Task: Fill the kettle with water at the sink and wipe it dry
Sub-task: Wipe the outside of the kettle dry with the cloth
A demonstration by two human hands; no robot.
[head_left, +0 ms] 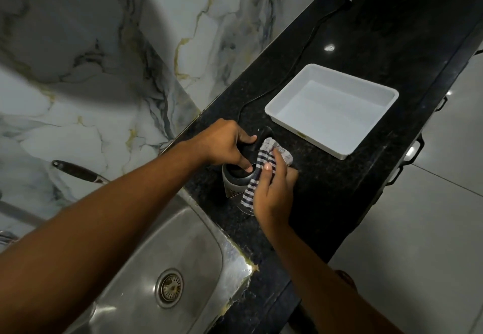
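Observation:
The kettle point(235, 184), steel with a black lid and handle, stands upright on the black counter point(339, 190) just right of the sink point(162, 250). My left hand point(226, 144) grips its black handle from above, thumb resting on the lid. My right hand point(274, 192) holds a striped grey and dark-blue cloth point(257, 174) and presses it against the kettle's right side. Most of the kettle's body is hidden under the hands and cloth.
A white plastic tray point(332, 110) sits on the counter beyond the kettle. A black power cord point(300, 53) runs from the kettle area to a plug at the far end. A tap lever point(75, 170) juts over the sink. Marble wall on the left, tiled floor right.

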